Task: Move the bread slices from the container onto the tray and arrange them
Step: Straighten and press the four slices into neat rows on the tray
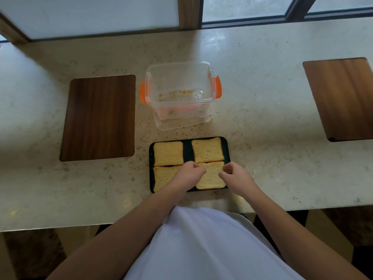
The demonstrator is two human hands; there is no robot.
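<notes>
A black tray [187,150] lies on the counter close to me with several toasted bread slices on it. Two slices fill the far row, a left one [168,153] and a right one [207,149]. A near-left slice [161,176] is partly hidden by my left hand [187,173]. The near-right slice [211,176] lies between both hands: my left hand pinches its far-left corner, my right hand [235,176] pinches its right edge. Behind the tray stands a clear plastic container [179,93] with orange clips, holding only crumbs.
A dark wooden board [99,118] is set into the marble counter [262,122] at the left, another board [343,98] at the right. Windows run along the back wall. The counter's near edge is just below the tray, against my white shirt.
</notes>
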